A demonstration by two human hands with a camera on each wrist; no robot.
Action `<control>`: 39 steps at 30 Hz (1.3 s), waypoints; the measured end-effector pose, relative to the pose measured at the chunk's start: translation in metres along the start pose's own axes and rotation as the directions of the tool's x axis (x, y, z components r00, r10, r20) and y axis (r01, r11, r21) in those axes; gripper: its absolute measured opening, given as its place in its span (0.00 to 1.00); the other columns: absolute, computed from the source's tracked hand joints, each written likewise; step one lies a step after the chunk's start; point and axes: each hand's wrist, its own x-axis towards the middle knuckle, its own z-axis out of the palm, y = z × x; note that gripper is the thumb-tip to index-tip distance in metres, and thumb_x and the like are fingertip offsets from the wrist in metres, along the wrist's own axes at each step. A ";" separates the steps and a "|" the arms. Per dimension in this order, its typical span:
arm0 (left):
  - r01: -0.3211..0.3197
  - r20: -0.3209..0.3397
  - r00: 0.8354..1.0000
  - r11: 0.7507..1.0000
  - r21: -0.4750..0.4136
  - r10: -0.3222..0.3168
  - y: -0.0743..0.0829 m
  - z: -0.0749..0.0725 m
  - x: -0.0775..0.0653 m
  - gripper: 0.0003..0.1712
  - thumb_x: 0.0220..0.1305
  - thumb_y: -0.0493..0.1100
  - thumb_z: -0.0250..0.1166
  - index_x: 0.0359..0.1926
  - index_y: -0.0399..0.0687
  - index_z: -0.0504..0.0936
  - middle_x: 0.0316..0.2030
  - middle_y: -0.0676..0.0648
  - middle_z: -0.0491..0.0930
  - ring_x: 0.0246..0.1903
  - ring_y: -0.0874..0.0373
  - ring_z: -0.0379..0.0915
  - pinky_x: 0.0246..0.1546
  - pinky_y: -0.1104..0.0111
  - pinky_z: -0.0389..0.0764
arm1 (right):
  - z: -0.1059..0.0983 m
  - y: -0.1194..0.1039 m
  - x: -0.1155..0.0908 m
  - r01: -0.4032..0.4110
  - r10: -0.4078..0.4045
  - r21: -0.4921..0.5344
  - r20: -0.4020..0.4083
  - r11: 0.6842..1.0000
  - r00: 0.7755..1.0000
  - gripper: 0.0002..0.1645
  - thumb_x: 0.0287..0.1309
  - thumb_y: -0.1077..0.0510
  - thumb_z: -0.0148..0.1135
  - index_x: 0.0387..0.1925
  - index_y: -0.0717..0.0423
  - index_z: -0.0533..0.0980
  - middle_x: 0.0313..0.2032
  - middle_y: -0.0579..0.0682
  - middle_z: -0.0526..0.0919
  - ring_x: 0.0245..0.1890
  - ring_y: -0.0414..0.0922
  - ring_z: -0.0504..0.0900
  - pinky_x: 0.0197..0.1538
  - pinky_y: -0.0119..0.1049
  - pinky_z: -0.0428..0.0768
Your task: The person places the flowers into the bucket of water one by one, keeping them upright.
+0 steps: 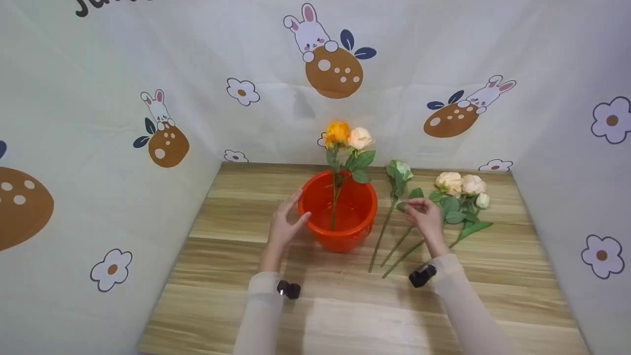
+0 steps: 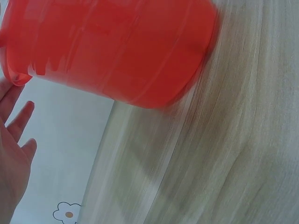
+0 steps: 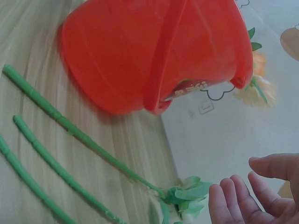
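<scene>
A red bucket stands on the table, holding an orange flower and a pale peach flower whose stems lean inside it. My left hand is at the bucket's left rim, thumb and fingers extended; the left wrist view shows fingertips right by the rim. To the bucket's right lies a white-green flower on a long stem. Over the stems beside it is my right hand, loosely bent. Nothing shows between its fingers in the right wrist view.
Several peach flowers with leaves and a small white bud lie right of my right hand. The wood-grain table meets a patterned cloth wall at the back and sides.
</scene>
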 end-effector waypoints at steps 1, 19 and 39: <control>-0.001 -0.001 1.000 1.000 0.000 0.001 0.000 0.000 0.000 0.35 0.61 0.49 0.69 0.69 0.50 0.73 0.69 0.45 0.72 0.71 0.42 0.64 0.76 0.44 0.54 | -0.002 0.001 0.000 -0.003 0.003 0.007 0.001 1.000 1.000 0.16 0.64 0.68 0.61 0.51 0.74 0.72 0.32 0.43 0.79 0.29 0.32 0.83 0.37 0.26 0.86; 0.022 0.010 1.000 1.000 -0.006 -0.022 0.001 0.000 -0.001 0.35 0.62 0.49 0.69 0.70 0.50 0.72 0.70 0.43 0.71 0.72 0.44 0.62 0.77 0.44 0.51 | -0.027 0.025 -0.006 -0.104 0.103 -0.017 -0.056 0.994 0.993 0.17 0.65 0.66 0.60 0.53 0.72 0.72 0.30 0.39 0.79 0.28 0.32 0.83 0.36 0.26 0.84; 0.013 0.007 1.000 1.000 -0.008 -0.013 0.003 0.000 -0.001 0.36 0.61 0.49 0.69 0.70 0.51 0.72 0.70 0.40 0.70 0.72 0.44 0.62 0.78 0.47 0.50 | -0.052 0.048 -0.015 -0.148 0.146 -0.023 -0.079 0.989 0.986 0.21 0.66 0.65 0.58 0.57 0.73 0.69 0.30 0.39 0.79 0.28 0.30 0.83 0.39 0.26 0.86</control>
